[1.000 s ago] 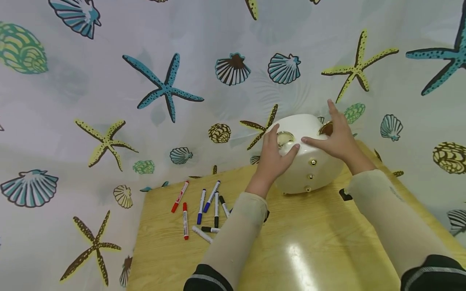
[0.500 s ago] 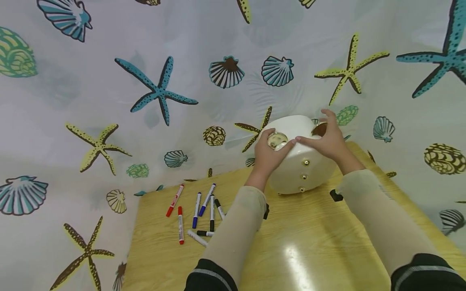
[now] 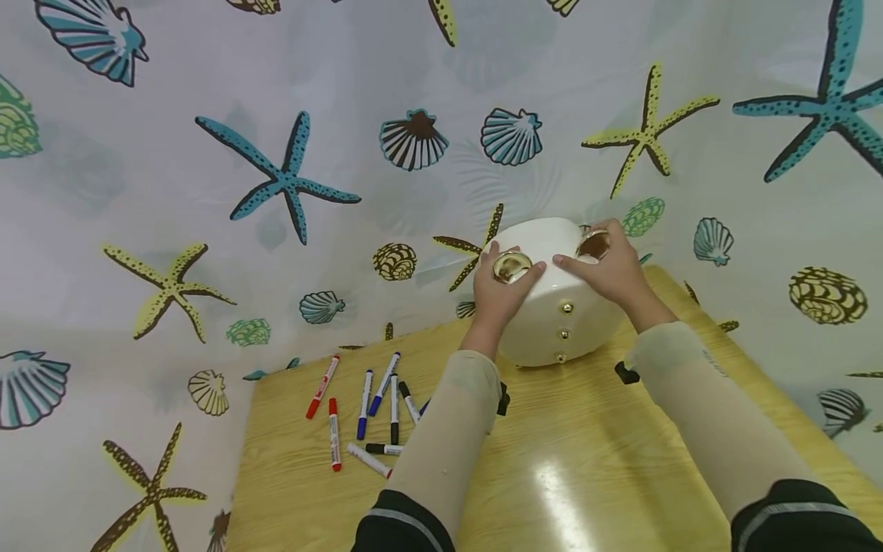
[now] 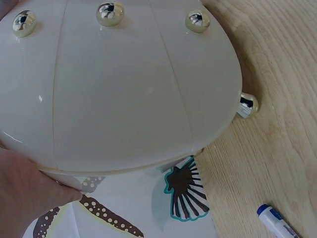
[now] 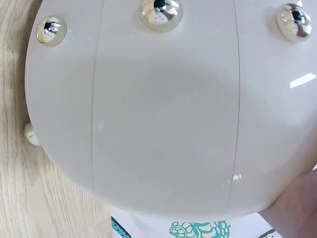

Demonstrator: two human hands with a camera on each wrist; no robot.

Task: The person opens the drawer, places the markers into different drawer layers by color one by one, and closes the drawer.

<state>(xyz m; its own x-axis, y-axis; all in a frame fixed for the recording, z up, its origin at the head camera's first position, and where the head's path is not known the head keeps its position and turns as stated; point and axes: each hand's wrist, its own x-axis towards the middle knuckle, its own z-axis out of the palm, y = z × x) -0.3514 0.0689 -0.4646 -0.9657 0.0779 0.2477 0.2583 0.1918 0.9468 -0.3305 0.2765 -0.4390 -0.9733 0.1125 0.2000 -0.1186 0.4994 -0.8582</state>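
A glossy white rounded case (image 3: 534, 330) stands at the back of the table, with a row of gold studs down its near face. On its upper side are two gold ring-like pieces, one at the left (image 3: 512, 267) and one at the right (image 3: 595, 244). My left hand (image 3: 493, 297) grips around the left gold piece, thumb and fingers on either side. Around the right gold piece, my right hand (image 3: 616, 274) grips likewise. Both wrist views show the studded white face close up, with a hand partly visible at one edge. Some fingertips are hidden.
Several markers (image 3: 334, 433) with red, blue and black caps lie loose on the wooden table (image 3: 283, 491), left of my left forearm. A white sheet (image 3: 331, 69) printed with starfish and shells hangs behind the table.
My right fingers, raised and spread a second ago, have curled down around the right gold piece. The left hand has settled around the left one. The head view has shifted slightly.
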